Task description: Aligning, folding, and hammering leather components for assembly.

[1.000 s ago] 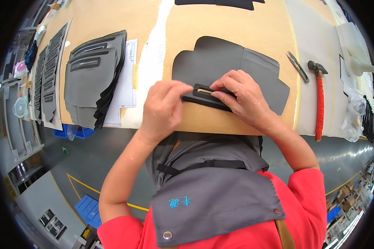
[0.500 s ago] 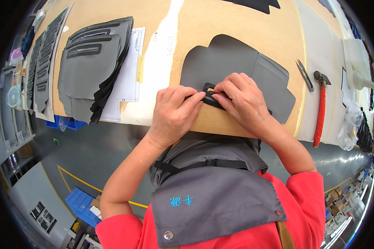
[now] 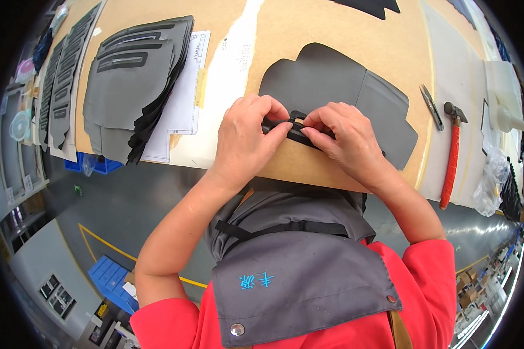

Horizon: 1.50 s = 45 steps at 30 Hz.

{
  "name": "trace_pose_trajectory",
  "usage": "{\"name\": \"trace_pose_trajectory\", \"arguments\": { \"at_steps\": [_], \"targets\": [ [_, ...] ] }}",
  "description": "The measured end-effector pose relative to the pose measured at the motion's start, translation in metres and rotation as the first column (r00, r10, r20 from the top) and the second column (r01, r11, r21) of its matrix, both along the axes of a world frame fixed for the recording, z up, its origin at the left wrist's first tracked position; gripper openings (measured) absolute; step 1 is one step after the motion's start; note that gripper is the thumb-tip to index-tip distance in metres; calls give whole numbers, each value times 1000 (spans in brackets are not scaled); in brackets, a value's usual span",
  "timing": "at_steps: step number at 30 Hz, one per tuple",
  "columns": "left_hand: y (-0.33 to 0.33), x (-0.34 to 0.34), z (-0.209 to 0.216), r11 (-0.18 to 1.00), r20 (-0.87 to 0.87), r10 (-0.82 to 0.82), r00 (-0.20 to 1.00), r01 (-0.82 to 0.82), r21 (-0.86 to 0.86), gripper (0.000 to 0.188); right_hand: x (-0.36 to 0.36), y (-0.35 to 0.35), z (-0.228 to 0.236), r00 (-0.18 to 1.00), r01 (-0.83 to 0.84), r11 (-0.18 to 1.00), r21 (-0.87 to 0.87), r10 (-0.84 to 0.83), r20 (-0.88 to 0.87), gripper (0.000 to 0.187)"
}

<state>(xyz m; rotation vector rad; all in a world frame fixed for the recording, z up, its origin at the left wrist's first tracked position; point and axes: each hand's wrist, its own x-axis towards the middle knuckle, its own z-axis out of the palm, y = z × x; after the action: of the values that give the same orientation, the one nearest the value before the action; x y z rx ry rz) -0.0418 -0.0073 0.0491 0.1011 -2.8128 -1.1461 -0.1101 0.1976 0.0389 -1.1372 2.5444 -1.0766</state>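
A grey cut panel (image 3: 326, 78), apparently leather-like sheet, lies flat near the table's front edge. Along its near side is a narrow black slotted strip (image 3: 297, 137), partly covered by my fingers. My left hand (image 3: 243, 136) pinches the strip's left part between thumb and forefinger. From the right, my right hand (image 3: 349, 136) closes thumb and fingertips on the same strip, close to the slot. Tan shows through the slot between the two hands. The strip's ends are hidden under my fingers.
Left of me lies a stack of grey panels (image 3: 128, 87) with black slotted strips, over a white paper pattern (image 3: 183, 125). Narrow dark pieces (image 3: 73, 70) sit farther left. To the right are thread snips (image 3: 431, 108), a red-handled hammer (image 3: 452, 154) and a clear plastic bag (image 3: 489, 189).
My left hand has shifted slightly up and its forefinger has lifted into an arch, with the thumb at the strip. My right hand keeps its pinch, and the view has moved slightly.
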Motion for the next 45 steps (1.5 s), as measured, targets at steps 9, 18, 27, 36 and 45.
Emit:
{"name": "trace_pose_trajectory", "arguments": {
  "at_steps": [9, 18, 27, 36, 45],
  "targets": [
    [-6, -24, 21, 978, 437, -42, 899, -52, 201, 22, -1, 4, -14, 970, -107, 988, -110, 79, -232, 17],
    [-8, -36, 25, 981, 537, -70, 841, -40, 190, 21, -10, 12, -25, 877, -260, 961, -89, 197, -438, 31],
    [-7, -47, 28, 982, 657, -34, 753, -98, 163, 25, -4, 9, -24, 788, -282, 959, -24, 217, -576, 28],
    [-3, -52, 30, 979, 729, 4, 684, -150, 135, 26, -3, 12, -25, 821, -293, 952, -83, 206, -533, 22],
    [-10, -53, 26, 968, 765, -10, 644, -184, 168, 25, -1, 12, -30, 825, -281, 955, -90, 192, -531, 25]
  ]
}}
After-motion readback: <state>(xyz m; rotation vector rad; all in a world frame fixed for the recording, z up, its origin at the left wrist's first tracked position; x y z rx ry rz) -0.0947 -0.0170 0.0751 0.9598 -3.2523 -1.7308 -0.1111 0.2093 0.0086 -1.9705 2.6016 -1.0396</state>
